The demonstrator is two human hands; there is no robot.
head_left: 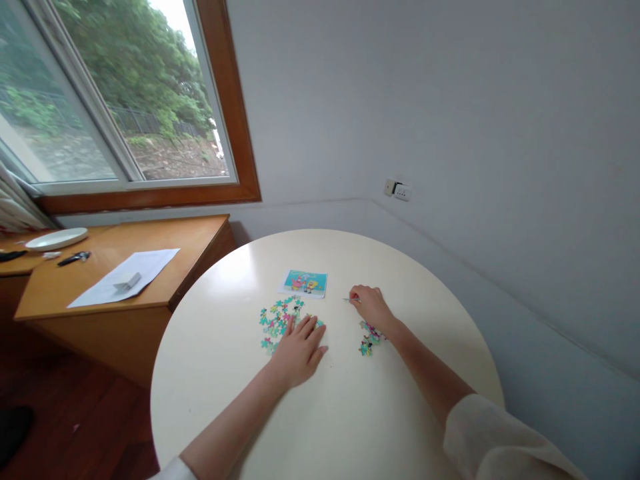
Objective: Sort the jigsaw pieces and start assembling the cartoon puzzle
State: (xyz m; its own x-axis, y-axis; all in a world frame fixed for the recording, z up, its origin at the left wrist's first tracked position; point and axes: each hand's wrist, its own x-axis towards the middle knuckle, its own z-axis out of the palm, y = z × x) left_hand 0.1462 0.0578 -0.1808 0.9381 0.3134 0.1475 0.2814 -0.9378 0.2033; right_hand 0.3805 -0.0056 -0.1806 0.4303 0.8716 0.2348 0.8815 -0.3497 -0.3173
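Note:
My left hand [299, 353] lies palm down with its fingers spread over the edge of a loose heap of jigsaw puzzle pieces [275, 322], covering some of them. The pieces are mostly turquoise, with pink and yellow parts. Above the table, my right hand [371, 308] pinches a thin, flat puzzle piece [351, 299], seen nearly edge-on. A smaller group of puzzle pieces [367, 343] sits under and just below the right wrist, partly hidden by the forearm. Beyond the heap lies a picture card [306, 283] with a pink and a yellow cartoon figure on turquoise.
The round cream table [400, 400] stands against the wall near a socket [401, 192]. At left, a wooden desk [200, 247] bears paper [157, 260], a small white block [127, 281], a dark tool [74, 259] and a white plate [57, 239], below a window.

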